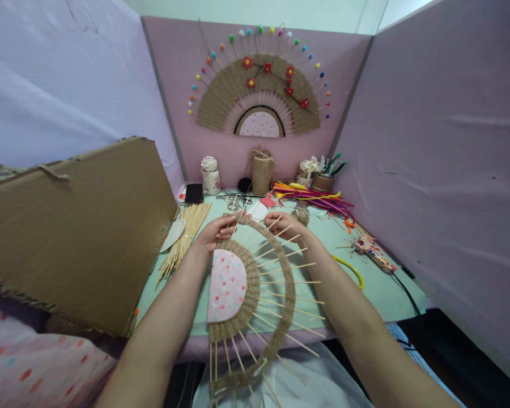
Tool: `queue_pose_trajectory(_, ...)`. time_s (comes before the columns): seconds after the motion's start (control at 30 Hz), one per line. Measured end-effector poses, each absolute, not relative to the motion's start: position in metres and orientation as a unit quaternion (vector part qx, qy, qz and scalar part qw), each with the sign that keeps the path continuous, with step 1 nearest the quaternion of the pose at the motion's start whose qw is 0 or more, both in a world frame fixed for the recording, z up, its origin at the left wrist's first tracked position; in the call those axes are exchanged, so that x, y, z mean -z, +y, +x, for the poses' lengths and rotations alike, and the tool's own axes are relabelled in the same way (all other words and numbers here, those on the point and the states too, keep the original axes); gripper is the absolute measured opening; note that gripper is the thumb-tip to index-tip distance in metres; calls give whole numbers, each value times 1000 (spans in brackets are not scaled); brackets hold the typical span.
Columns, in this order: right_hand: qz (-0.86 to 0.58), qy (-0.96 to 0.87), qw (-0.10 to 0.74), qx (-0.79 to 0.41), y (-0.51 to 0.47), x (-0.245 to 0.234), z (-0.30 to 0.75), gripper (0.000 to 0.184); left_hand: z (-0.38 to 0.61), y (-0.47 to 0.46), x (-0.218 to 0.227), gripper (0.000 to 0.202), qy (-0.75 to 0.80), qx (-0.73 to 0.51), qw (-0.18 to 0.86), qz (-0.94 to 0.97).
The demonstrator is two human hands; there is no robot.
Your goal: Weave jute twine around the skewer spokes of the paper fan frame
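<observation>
A half-round woven fan of twine on thin sticks stands on edge in front of me, its lower end over my lap. Its flat centre is covered with pink dotted fabric. Bare sticks radiate from there through a narrow outer twine band. My left hand is closed around the fan's upper end, near the top sticks. Just right of the band's top, my right hand is closed in a pinch; whatever its fingertips hold is too small to make out.
Bamboo sticks lie at left beside a large cardboard sheet. Coloured pipe cleaners, a twine ball and a glue gun lie right. A white bottle stands behind. A decorated fan hangs on the wall.
</observation>
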State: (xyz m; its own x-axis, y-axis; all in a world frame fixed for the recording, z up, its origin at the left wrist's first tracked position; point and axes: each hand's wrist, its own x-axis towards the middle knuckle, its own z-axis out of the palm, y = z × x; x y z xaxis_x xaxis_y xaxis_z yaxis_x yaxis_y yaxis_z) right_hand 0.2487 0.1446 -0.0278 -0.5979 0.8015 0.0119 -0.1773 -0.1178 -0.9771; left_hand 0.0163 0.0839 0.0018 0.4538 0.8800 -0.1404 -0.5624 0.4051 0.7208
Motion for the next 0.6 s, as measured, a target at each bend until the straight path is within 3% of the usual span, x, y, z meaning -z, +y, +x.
queue_pose_trajectory(0.4, -266, -455, 522, -670, 155, 22, 252, 30, 15, 88, 4, 39, 265, -469, 774, 333)
queue_pose_trajectory(0.6, -251, -462, 541, -657, 153, 16, 250, 29, 18, 84, 1, 44, 279, -474, 773, 316)
